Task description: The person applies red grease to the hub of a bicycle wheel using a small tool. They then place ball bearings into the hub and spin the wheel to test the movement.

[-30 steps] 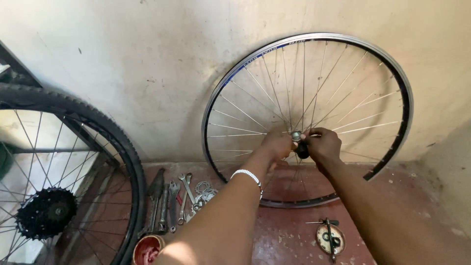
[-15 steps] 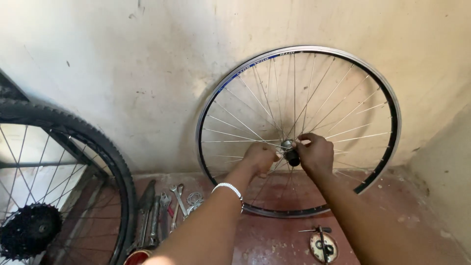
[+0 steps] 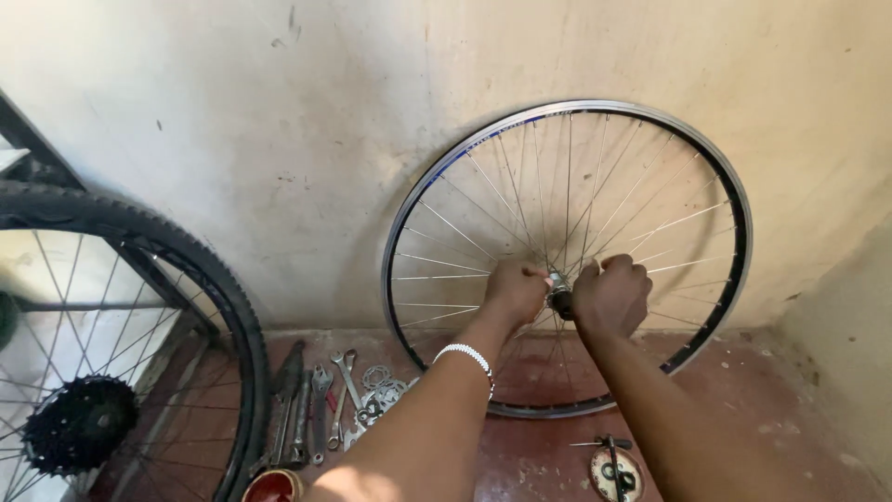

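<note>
A bare spoked bicycle wheel rim [image 3: 423,200] leans upright against the pale wall. My left hand [image 3: 514,290] and my right hand [image 3: 610,296] both grip at its hub [image 3: 559,294], one on each side, fingers curled closed around the axle ends. A white beaded bracelet sits on my left wrist. What each hand holds at the axle is hidden by the fingers.
A second wheel with a knobby tyre [image 3: 209,279] and a black cassette [image 3: 79,423] stands at the left. Spanners and pliers [image 3: 321,409] lie on the red floor by the wall. A small round dish of parts [image 3: 615,472] sits near my right forearm. A red cup [image 3: 272,487] is at the bottom edge.
The view has shifted so the rim sits lower and nearer the middle. Both hands stay on the hub; the tyred wheel has slid further left and down.
</note>
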